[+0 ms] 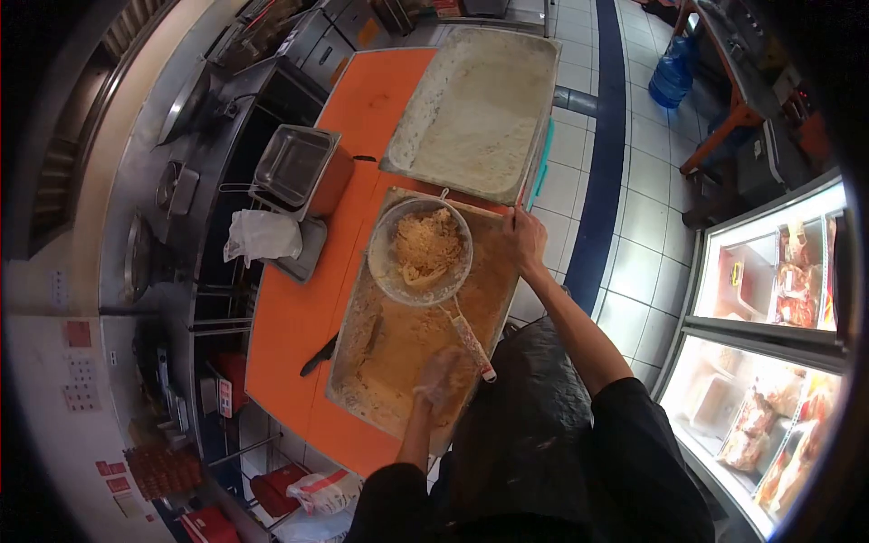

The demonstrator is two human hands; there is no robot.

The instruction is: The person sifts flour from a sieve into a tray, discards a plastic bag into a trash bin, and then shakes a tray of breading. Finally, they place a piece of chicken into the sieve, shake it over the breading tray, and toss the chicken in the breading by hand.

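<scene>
In front of me lies a shallow metal tray [362, 404] dusted with tan, flour-like powder. A round mesh strainer [378, 271] rests in its far part, holding a clumpy tan mixture [425, 244]; its patterned handle [471, 342] points toward me. My left hand [440, 378] is low over the powder near that handle, smeared by motion, so its fingers cannot be read. At the tray's far right corner, my right hand [525, 239] is closed on the rim. A dark-handled utensil [319, 356] lies at the tray's left edge.
Beyond it, a second floury tray [471, 109] sits on the orange table [290, 362]. To the left stand a steel container [294, 167] and a white plastic bag [262, 237]. A lit display fridge [679, 348] is at right, and a blue water jug [673, 72] stands on the floor.
</scene>
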